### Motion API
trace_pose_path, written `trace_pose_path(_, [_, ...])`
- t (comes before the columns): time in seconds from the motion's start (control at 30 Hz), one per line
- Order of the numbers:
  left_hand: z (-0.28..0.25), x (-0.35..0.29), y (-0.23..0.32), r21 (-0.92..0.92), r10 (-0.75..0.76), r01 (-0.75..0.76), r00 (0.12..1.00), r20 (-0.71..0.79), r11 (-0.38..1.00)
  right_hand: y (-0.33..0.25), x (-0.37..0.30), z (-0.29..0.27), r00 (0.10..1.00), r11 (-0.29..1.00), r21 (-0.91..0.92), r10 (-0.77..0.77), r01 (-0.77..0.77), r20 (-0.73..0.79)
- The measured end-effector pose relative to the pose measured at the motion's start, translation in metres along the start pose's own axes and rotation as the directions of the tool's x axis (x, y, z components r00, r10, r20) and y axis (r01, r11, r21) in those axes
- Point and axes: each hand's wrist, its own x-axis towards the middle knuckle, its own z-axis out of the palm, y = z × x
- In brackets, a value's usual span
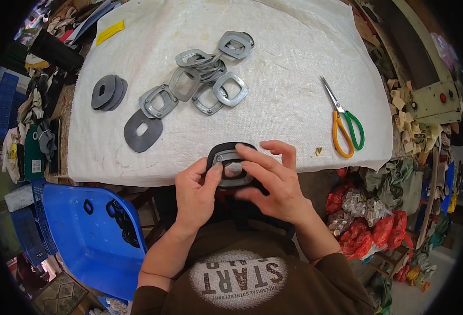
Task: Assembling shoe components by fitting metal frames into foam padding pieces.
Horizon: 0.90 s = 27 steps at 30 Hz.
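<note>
Near the table's front edge I hold a grey metal frame [228,156] against a black rounded pad [216,151]. My left hand [196,193] grips its left side, thumb on top of the metal. Fingertips of my right hand [277,184] press the frame's right side, while its thumb is blurred below. Farther back lies a loose heap of similar grey metal frames [208,67], some with rivets. At the left are a stack of dark grey pads [112,98] with slots and a single grey pad [143,139] beside the frames.
Scissors [337,108] with orange and green handles lie on the right of the white-covered table [289,68]. A yellow strip [110,32] is at the far left. Below left stands a blue tub [87,231] holding black rings; red bags [365,236] sit at the lower right.
</note>
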Motion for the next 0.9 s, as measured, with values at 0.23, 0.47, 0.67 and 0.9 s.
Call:
trace_pose_path(0.23, [0.013,-0.009,0.004,-0.021,-0.048,0.048,0.999,0.013,0.999,-0.011,-0.031,0.018,0.739,0.367,0.887,0.673,-0.280,-0.045])
trace_pose_path(0.47, [0.018,-0.018,-0.002,-0.038,-0.036,0.040,0.994,0.104,0.998,-0.015,-0.027,0.011,0.696,0.283,0.899,0.717,-0.334,0.033])
trace_pose_path(0.67, [0.013,-0.019,-0.002,-0.019,-0.030,0.033,0.990,0.141,0.999,-0.023,-0.028,0.011,0.703,0.303,0.877,0.709,-0.372,0.054])
trace_pose_path(0.9, [0.010,-0.024,-0.001,-0.025,-0.017,0.020,0.992,0.129,0.999,-0.026,-0.028,0.014,0.731,0.137,0.938,0.665,-0.318,0.151])
